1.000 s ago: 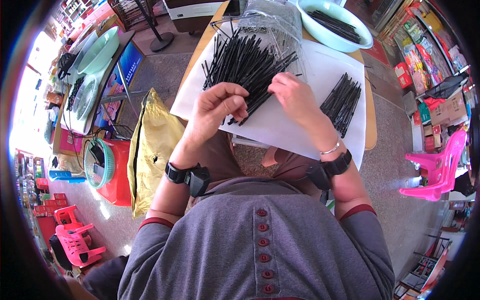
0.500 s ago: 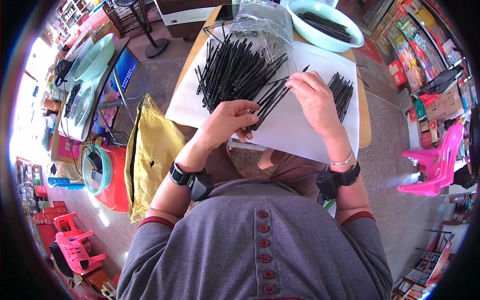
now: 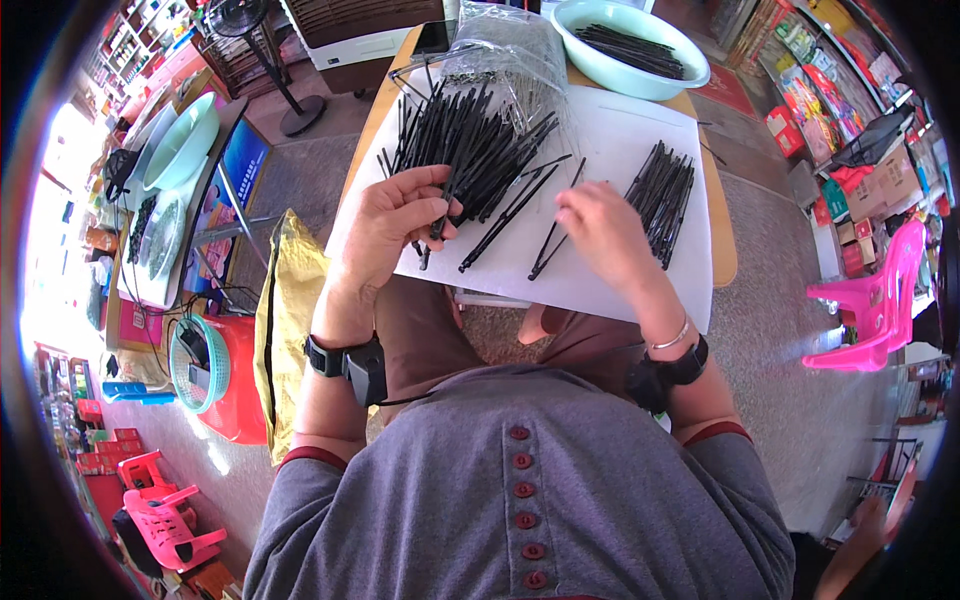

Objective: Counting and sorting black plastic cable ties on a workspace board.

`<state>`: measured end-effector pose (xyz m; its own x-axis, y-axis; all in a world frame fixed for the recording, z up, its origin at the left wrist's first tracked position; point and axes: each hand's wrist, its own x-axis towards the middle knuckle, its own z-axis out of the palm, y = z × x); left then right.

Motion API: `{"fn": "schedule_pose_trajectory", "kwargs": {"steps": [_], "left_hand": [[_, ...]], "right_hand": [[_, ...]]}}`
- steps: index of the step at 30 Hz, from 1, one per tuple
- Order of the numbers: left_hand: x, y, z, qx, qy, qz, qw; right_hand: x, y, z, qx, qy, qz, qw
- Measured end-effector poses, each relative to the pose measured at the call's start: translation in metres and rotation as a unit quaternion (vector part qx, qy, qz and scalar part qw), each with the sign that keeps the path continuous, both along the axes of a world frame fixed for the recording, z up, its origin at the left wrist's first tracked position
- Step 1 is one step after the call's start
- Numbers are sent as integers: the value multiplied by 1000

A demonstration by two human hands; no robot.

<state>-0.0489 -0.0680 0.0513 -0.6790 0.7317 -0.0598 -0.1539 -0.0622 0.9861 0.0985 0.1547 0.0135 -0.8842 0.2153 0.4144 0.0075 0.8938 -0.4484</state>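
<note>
A large heap of thin black rods (image 3: 475,145) lies on the white sheet (image 3: 612,120) covering the table. At its near left edge, my left hand (image 3: 395,222) is closed, thumb and fingers gripping a few of the black rods (image 3: 438,222). My right hand (image 3: 612,235) is slightly blurred. Its fingertips are pinched together beside a thin, split-looking black rod (image 3: 546,255); what they hold, if anything, is hidden. Between my hands, a few loose rods (image 3: 508,222) slant across the sheet. To the right of my right hand lies a neater row of rods (image 3: 662,200).
A pale green basin (image 3: 688,80) with more rods stands at the far right of the table. Behind the heap sits a clear plastic bag (image 3: 510,50) of thin pieces. A gold sack (image 3: 290,330) is left of my knees, a pink chair (image 3: 880,300) to the right.
My left hand has moved left to the heap's near edge. My right hand has lowered slightly. Rods formerly between my hands now lie apart on the sheet. Another person's arm appears at lower right.
</note>
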Motion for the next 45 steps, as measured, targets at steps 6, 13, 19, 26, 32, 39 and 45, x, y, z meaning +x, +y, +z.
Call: {"fn": "schedule_pose_trajectory", "kwargs": {"steps": [6,13,19,26,32,39,45], "left_hand": [[8,21,-19,34,-34,-70,996],[25,51,-36,38,-79,-102,991],[40,73,-50,17,-64,-137,988],[58,90,-66,35,-72,-102,992],[60,94,-70,2,17,-89,996],[57,91,-72,0,59,-29,998],[51,91,-70,-16,105,59,993]], "right_hand": [[-4,-31,-10,-4,-28,142,990],[-6,-14,18,-312,10,2,950],[-16,2,15,-465,21,32,885],[-60,70,-11,-42,-1,-163,986],[-94,78,-12,27,-199,-194,960],[-71,106,-3,-13,-136,-197,971],[-30,79,26,-320,-165,-107,927]]}}
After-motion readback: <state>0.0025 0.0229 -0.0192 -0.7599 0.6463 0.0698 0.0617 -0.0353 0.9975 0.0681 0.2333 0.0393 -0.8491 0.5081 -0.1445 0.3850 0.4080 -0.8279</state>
